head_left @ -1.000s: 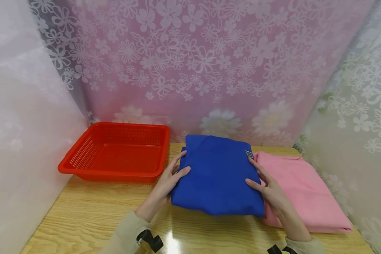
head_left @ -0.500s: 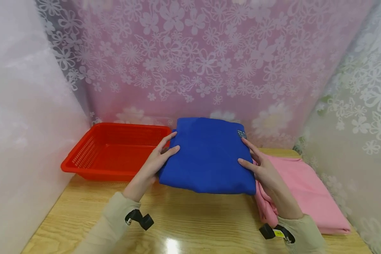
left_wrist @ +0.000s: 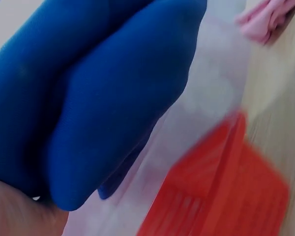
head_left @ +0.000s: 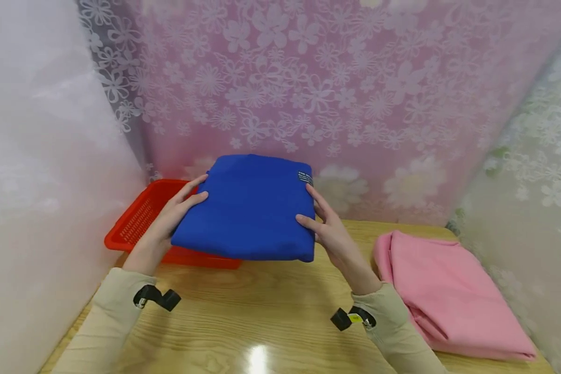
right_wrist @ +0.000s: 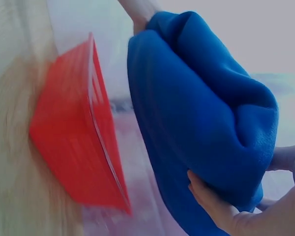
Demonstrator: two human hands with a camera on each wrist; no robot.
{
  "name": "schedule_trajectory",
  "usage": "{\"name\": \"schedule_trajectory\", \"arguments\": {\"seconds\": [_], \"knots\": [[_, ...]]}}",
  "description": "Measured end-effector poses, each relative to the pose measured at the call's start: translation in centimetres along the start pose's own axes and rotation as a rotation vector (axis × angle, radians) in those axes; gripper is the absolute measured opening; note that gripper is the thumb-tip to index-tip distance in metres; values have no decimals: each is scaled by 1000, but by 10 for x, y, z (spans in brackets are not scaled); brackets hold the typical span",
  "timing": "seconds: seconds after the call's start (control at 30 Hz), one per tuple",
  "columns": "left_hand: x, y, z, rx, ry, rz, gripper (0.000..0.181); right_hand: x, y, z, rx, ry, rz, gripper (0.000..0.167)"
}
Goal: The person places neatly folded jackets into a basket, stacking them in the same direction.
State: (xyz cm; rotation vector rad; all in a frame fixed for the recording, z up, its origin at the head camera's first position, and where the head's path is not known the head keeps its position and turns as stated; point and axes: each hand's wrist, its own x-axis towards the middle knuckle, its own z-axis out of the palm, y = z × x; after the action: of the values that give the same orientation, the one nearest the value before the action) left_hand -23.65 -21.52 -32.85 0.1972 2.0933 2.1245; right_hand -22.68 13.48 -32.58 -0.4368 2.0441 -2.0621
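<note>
Blue cloth (head_left: 248, 208): folded, aloft over the table (head_left: 262, 311), apart from the red basket (head_left: 137, 221) at left.
Left hand (head_left: 170, 214): grips its left side.
Right hand (head_left: 333, 231): grips its right side.
Pink cloth (head_left: 453, 296): right.

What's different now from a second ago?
The folded blue cloth has been carried up and leftward, away from beside the pink cloth, and now hides much of the red basket in the head view. The left hand and right hand moved with it, both still holding it; nothing was let go. The basket and pink cloth stayed on the table.
</note>
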Motion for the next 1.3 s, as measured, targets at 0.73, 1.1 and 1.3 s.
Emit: {"name": "schedule_trajectory", "arguments": {"seconds": [0.73,1.1,1.3], "knots": [[8,-53,-138,69,30,-147,66,96,75,112,-32,-3,98,80],[15,-68,-149,289,91,-195,76,85,75,118,-372,-105,28,64],[1,-52,-152,560,71,-121,74,77,69,120,-661,-154,-136,53]]}}
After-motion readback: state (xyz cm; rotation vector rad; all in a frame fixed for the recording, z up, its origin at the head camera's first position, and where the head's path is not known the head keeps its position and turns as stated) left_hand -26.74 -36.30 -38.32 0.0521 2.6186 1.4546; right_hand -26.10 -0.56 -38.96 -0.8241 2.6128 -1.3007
